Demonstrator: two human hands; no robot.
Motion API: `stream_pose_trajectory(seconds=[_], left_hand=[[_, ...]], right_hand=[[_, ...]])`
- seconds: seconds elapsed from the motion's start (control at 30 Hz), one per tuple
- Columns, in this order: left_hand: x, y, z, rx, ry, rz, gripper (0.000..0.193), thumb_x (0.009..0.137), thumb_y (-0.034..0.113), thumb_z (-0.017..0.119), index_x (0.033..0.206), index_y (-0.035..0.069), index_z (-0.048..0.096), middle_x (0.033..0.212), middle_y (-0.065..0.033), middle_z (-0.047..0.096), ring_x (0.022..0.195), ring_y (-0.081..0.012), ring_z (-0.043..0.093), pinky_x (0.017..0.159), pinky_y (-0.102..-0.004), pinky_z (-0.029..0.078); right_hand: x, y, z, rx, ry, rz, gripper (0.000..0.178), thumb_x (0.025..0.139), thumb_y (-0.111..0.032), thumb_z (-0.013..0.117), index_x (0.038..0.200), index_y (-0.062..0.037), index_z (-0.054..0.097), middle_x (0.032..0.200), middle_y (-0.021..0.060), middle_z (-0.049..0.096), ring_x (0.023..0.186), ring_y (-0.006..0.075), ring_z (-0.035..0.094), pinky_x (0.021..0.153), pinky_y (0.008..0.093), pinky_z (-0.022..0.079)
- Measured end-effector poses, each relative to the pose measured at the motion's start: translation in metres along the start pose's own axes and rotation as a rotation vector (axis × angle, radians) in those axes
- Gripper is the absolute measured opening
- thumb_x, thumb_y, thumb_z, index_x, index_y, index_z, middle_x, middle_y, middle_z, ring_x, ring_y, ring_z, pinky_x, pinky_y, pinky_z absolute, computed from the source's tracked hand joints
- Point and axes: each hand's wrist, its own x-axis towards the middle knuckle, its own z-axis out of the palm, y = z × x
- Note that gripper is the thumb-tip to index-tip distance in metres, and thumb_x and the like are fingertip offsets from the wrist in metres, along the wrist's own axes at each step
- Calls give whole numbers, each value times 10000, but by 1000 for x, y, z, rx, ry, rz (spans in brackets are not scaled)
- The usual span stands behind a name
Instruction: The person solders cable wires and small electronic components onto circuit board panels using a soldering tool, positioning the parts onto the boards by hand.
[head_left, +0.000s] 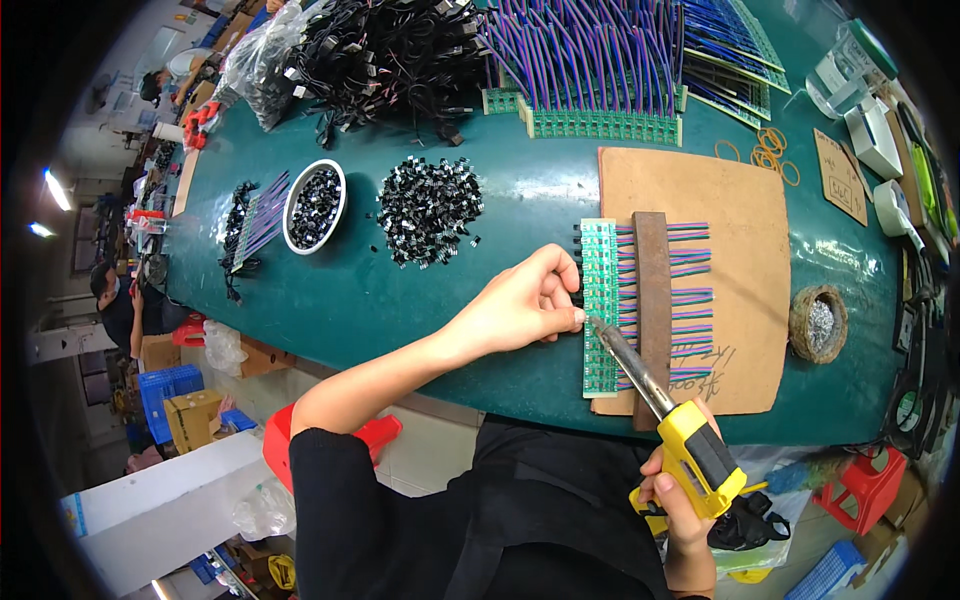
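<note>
A green circuit board panel [600,262] lies at the left edge of a cardboard sheet [745,235], with small black parts along its left side. Purple, blue and green wires [690,298] run rightward from it under a brown metal bar [652,290]. The fingers of my left hand [535,298] are pinched together at the board's left edge; whatever they hold is hidden. My right hand [682,505] grips a yellow and black soldering gun [700,460] from below. Its metal tip reaches the board beside my left fingertips.
A heap of small black parts [430,210] and a white bowl [340,215] of them stand to the left. Behind lie black cables [390,60] and wired boards [600,125]. Rubber bands [768,155], a tip-cleaning wool pot [818,325] and a jar [850,70] are right.
</note>
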Motion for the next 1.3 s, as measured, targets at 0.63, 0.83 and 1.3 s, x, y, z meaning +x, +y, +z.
stream_pose_trajectory(seconds=[0.63, 0.83, 1.3], left_hand=[[-1, -2, 1, -26, 29, 20, 280, 808, 74, 650, 959, 36, 417, 704, -33, 590, 577, -80, 556, 525, -231, 451], [0, -1, 1, 14, 5, 4, 270, 843, 47, 637, 963, 50, 395, 746, -46, 599, 625, -75, 558, 540, -208, 449], [-3, -2, 4, -6, 44, 25, 279, 803, 84, 657, 950, 38, 424, 696, -29, 586, 582, -83, 551, 538, -240, 447]], right_hand=[[-1, 0, -1, -19, -1, -25, 742, 782, -49, 572, 1423, -6, 200, 786, 123, 557, 563, 121, 529, 532, 223, 472], [-1, 1, -3, -23, -29, -13, 737, 782, -41, 566, 1421, -1, 200, 787, 120, 557, 560, 120, 528, 535, 224, 473], [-5, 16, -64, -956, 759, -718, 560, 833, -42, 553, 1334, 97, 343, 960, 171, 570, 690, 212, 553, 624, 308, 489]])
